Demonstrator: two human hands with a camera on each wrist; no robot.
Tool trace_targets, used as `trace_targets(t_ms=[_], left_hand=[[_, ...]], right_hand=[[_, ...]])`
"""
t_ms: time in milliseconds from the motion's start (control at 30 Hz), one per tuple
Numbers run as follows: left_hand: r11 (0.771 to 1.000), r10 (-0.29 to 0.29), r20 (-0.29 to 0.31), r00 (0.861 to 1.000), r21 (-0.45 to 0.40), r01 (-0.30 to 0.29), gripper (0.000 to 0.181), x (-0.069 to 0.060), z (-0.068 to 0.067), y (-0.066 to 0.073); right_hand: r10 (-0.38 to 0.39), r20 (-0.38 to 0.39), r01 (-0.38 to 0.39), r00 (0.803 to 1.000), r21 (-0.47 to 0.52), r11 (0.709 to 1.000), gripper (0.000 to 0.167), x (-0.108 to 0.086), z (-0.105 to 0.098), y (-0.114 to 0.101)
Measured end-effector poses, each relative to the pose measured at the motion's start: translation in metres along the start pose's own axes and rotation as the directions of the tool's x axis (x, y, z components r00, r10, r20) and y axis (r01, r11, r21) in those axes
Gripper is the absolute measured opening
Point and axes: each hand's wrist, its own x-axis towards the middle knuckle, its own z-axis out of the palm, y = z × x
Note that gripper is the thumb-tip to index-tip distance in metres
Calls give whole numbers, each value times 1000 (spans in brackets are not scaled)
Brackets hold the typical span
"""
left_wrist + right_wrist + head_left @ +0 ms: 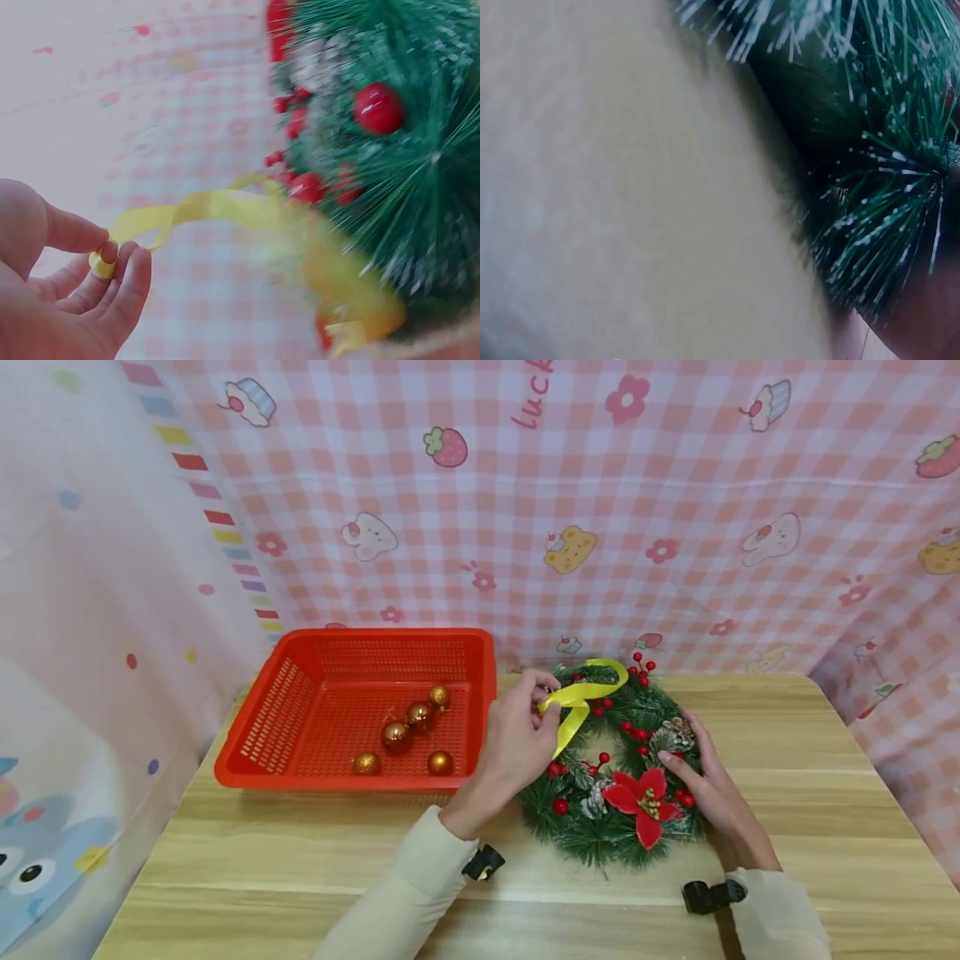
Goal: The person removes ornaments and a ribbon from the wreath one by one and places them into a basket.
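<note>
A green Christmas wreath (597, 841) lies on the wooden table, trimmed with red berries, snowy pinecones and a red poinsettia (630, 795). My left hand (517, 739) is over the wreath's left side and pinches a yellow ribbon (592, 692) between thumb and fingers. In the left wrist view the ribbon (191, 208) runs from the fingertips (96, 238) toward the wreath, blurred at its far end. At the right rim, my right hand (716, 785) holds the wreath, thumb on top. Its other fingers are mostly hidden; the right wrist view shows mainly green needles (877, 225).
A red plastic basket (247, 727) stands left of the wreath with several gold baubles (396, 736) inside. The wooden table (810, 785) reaches back to a pink checked curtain (495, 527). A white patterned curtain (150, 610) hangs at the left.
</note>
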Motion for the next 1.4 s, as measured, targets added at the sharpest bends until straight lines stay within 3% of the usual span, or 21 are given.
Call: trace_targets(t_ms=[167, 300, 500, 800, 1067, 1267, 1400], left_hand=[[996, 7, -13, 1000, -87, -8, 20, -2, -25, 8], [995, 36, -20, 999, -90, -37, 21, -6, -45, 14], [997, 68, -58, 996, -39, -70, 20, -10, -78, 23], [995, 95, -170, 981, 55, -87, 22, -10, -127, 30], [970, 185, -262, 947, 201, -134, 27, -9, -169, 23], [968, 147, -342, 928, 244, -63, 27, -12, -199, 14], [958, 139, -399, 906, 285, -21, 27, -15, -216, 6]], right_hand=[[10, 7, -10, 1000, -7, 1000, 79, -1, -2, 1], [8, 11, -8, 1000, -13, 1000, 79, 0, -2, 1], [6, 14, -6, 1000, -16, 1000, 79, 1, -1, 2], [19, 17, -19, 1000, -25, 1000, 78, 1, -2, 3], [20, 27, -19, 999, -20, 1000, 78, 0, -1, -1], [30, 24, -30, 999, -20, 999, 78, 0, 0, -1], [42, 25, -42, 999, -21, 999, 78, 0, -1, -1]])
